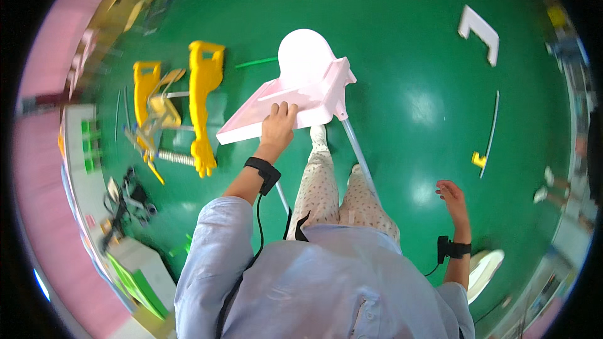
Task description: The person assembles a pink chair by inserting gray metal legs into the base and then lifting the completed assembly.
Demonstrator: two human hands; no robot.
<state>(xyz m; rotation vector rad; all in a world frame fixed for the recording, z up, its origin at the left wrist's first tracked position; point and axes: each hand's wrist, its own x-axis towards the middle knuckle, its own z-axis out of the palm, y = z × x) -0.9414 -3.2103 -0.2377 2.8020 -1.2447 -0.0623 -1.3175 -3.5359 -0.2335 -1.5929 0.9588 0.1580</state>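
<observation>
A pale pink child's high chair (306, 56) stands in front of my legs, with a rounded back and a pink tray (251, 110) jutting to the left. Wrapped over the tray's near edge are the fingers of my left hand (278, 129). A grey metal leg (359, 154) slants down from the seat beside my right leg. Out to the right, away from the chair, my right hand (453, 198) hangs with loosely bent, parted fingers and nothing in it. Each wrist wears a black band with a cable.
Yellow toy-like frames (200, 100) with metal rods stand to the left. A white angled piece (480, 33) and a thin rod with a yellow fitting (480, 160) lie on the green floor (408, 44) at right. Black gear (130, 198) sits at lower left; a white oval piece (485, 270) is at lower right.
</observation>
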